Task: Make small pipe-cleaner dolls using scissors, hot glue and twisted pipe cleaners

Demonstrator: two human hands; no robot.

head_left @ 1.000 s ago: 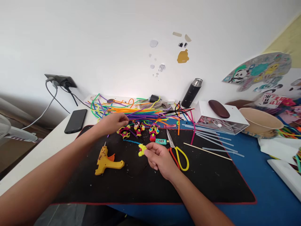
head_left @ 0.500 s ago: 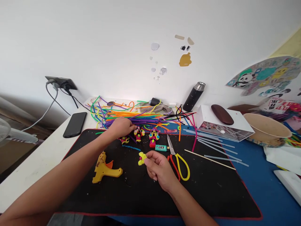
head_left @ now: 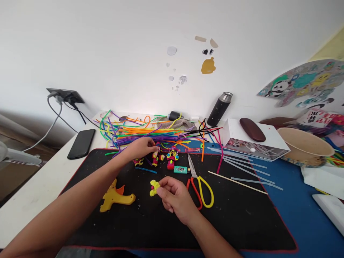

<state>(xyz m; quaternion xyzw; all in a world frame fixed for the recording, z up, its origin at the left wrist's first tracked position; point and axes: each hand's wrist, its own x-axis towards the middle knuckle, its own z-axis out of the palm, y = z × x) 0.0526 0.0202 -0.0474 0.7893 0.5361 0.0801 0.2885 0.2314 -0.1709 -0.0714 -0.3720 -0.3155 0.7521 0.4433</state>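
Clock read from the mat's middle, 12 away from the wearer.

Step, as judged: reaching for a figure with one piece in hand. Near the middle, the right hand (head_left: 176, 200) has its fingers pinched on a fuzzy yellow piece (head_left: 153, 189), held above the mat (head_left: 242, 222). At 11 o'clock, the left hand (head_left: 145, 147) has its fingers at the head of the middle figure (head_left: 155, 160); cannot tell whether they grip. Lifting it would seem to call for a light pinch, sparing the right-hand figure (head_left: 172, 157) close by.

Edges and room: red near edge (head_left: 268, 249) at 6. Widest bare stretch of mat at 4. Glue gun (head_left: 118, 199) at 9, partly behind the left forearm. Scissors (head_left: 194, 172) at 1, handles just beside the right hand. Teal stick (head_left: 180, 170) at 12. Farther, at 11, heaped pipe cleaners (head_left: 150, 137) hem in the left hand's far side.
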